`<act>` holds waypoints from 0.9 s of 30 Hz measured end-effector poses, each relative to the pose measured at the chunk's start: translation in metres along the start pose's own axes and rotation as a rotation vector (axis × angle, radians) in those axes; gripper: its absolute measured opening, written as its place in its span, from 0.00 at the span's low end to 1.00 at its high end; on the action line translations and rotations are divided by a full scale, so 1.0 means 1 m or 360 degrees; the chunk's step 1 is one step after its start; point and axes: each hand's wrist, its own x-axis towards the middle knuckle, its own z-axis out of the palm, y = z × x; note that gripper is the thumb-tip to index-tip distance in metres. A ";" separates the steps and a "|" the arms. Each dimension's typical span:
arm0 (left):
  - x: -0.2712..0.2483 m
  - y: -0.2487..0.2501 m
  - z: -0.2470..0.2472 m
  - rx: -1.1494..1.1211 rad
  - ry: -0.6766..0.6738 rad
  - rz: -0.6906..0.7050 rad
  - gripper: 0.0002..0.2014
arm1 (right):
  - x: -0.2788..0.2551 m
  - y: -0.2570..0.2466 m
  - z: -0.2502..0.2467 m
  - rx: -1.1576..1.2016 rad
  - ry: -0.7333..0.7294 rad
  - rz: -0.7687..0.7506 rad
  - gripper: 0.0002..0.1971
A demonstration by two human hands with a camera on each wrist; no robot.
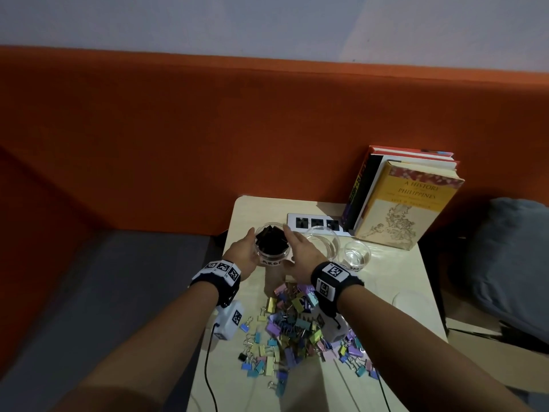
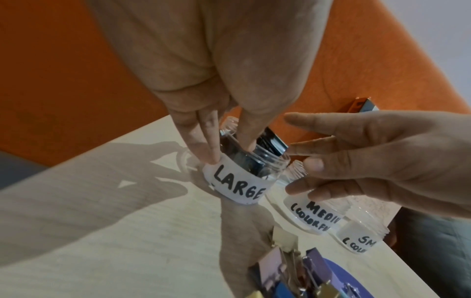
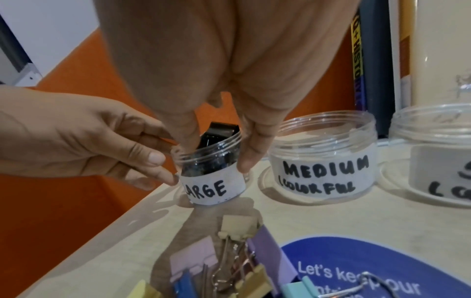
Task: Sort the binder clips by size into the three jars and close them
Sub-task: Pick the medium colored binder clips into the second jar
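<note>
Both forearms bare, no sleeves. Left wrist (image 1: 220, 273): black strap carrying white plates printed with black square-pattern markers; a white box (image 1: 230, 321) with one more marker hangs under it, black cable (image 1: 208, 364) trailing from it. Right wrist (image 1: 332, 279): matching black strap, two white marker plates, black cord below. Fingers bare, no rings

An orange partition (image 1: 208, 129) is running across the middle of the frame, a pale wall (image 1: 267, 22) showing above it. A light wooden desk (image 1: 416, 281) is sitting lower centre, dimly lit. Grey flooring (image 1: 104, 278) is lying at lower left.
</note>
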 end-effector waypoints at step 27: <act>-0.005 0.102 0.077 0.0821 0.0104 0.0362 0.23 | -0.132 0.098 -0.031 -0.0064 0.0313 0.0310 0.13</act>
